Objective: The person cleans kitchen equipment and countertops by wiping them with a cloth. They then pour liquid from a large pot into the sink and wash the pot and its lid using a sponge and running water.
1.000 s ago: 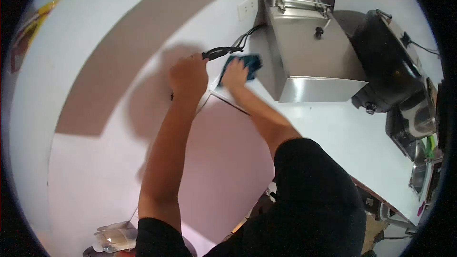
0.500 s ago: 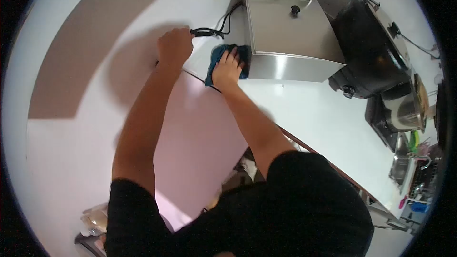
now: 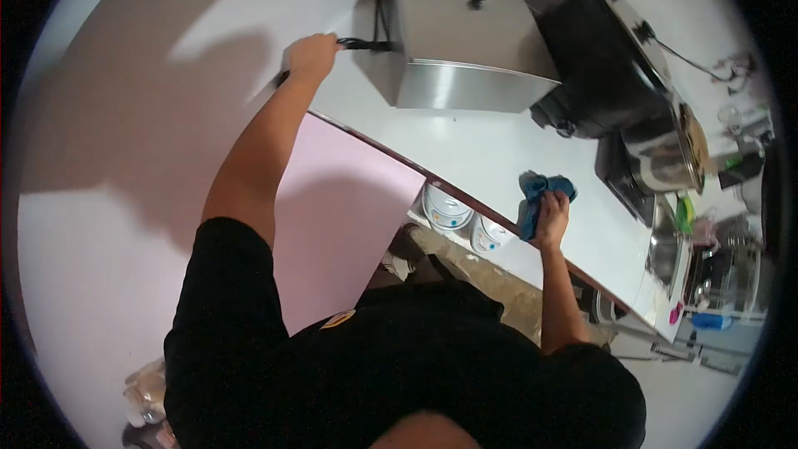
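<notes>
My left hand [image 3: 313, 56] is closed around a bundle of black cable [image 3: 366, 45] by the wall, at the far left end of the white countertop [image 3: 465, 145]. The cable runs from my fist towards a steel appliance with a lid [image 3: 474, 25]. Farther right, near the counter's front edge, my right hand [image 3: 552, 220] grips a dark blue-green cloth [image 3: 536, 191], which lies bunched on the counter surface.
A big black cooker [image 3: 603, 58] stands right of the steel appliance, with a steel pot [image 3: 661, 150] beyond it. A sink [image 3: 663, 241] is farther right. Below the counter are white patterned buckets [image 3: 446, 208]. A pink panel [image 3: 349, 208] stands at the left.
My right hand has moved the cloth from beside the steel appliance far right along the counter's front edge. My left hand still holds the cable. The view has shifted to the right.
</notes>
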`<action>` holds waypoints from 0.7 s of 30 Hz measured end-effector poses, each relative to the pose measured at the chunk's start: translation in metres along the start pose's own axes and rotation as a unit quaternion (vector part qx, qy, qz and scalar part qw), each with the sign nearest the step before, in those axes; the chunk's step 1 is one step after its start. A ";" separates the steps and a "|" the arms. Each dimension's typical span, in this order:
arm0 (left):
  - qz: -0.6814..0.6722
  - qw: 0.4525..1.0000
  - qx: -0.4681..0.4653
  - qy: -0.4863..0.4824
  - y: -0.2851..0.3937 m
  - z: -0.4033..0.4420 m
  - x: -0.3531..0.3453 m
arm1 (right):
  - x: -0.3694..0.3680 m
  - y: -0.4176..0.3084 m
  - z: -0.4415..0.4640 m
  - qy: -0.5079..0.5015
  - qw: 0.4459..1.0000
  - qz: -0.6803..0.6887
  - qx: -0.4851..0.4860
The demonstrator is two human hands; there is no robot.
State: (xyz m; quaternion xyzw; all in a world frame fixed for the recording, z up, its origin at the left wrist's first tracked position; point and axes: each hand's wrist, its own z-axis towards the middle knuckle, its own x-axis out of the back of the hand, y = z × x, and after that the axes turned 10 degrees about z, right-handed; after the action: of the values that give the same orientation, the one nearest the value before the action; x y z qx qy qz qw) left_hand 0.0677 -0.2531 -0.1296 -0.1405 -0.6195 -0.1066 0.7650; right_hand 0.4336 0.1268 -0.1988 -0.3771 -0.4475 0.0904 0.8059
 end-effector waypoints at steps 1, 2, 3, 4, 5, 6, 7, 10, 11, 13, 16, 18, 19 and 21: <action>0.029 1.000 0.008 -0.006 0.004 -0.005 -0.001 | 0.002 -0.008 0.006 -0.008 0.998 -0.016 0.063; 0.030 0.999 0.013 -0.014 0.006 -0.008 0.000 | -0.002 -0.016 0.012 -0.016 0.991 -0.034 0.127; 0.031 0.999 0.019 -0.027 0.008 -0.015 -0.001 | -0.011 -0.062 0.015 -0.058 0.991 0.021 0.122; 0.027 0.999 0.008 -0.023 0.007 -0.022 -0.011 | -0.033 -0.083 0.018 -0.084 0.984 0.015 0.158; 0.024 1.000 -0.003 -0.016 0.006 -0.027 -0.019 | -0.062 -0.097 0.024 -0.129 0.964 0.062 0.223; 0.030 0.999 -0.011 -0.038 0.010 -0.034 -0.019 | -0.098 -0.110 0.032 -0.175 0.937 0.126 0.275; 0.038 0.997 -0.018 -0.060 0.013 -0.042 -0.018 | -0.130 -0.125 0.046 -0.256 0.880 0.129 0.379; 0.052 0.998 -0.031 0.036 0.011 -0.069 -0.034 | -0.172 -0.149 0.053 -0.311 0.892 0.002 0.327; 0.053 0.997 -0.033 0.036 0.007 -0.073 -0.033 | -0.169 -0.142 0.065 -0.309 0.893 0.003 0.326; 0.002 1.000 -0.016 0.011 0.002 -0.092 -0.014 | -0.161 -0.107 0.079 -0.357 0.841 0.081 0.399; -0.039 0.996 0.004 0.075 -0.014 -0.126 -0.003 | -0.090 -0.042 0.090 -0.261 0.906 0.024 0.332; -0.081 0.992 0.061 0.072 -0.021 -0.150 0.016 | -0.035 0.041 0.092 -0.138 0.930 -0.006 0.341; -0.122 0.985 0.104 0.070 -0.027 -0.174 0.029 | 0.007 0.052 0.074 -0.074 0.970 -0.053 0.226; -0.197 0.960 0.181 0.077 -0.024 -0.231 0.067 | 0.074 0.111 0.045 0.013 0.990 -0.113 0.084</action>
State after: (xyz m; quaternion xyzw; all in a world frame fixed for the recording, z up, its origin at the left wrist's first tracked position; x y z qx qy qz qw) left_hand 0.2851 -0.3553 -0.1064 0.1337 -0.5827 -0.1521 0.7871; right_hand 0.4626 0.2640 -0.2123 -0.2560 -0.4677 0.0318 0.8454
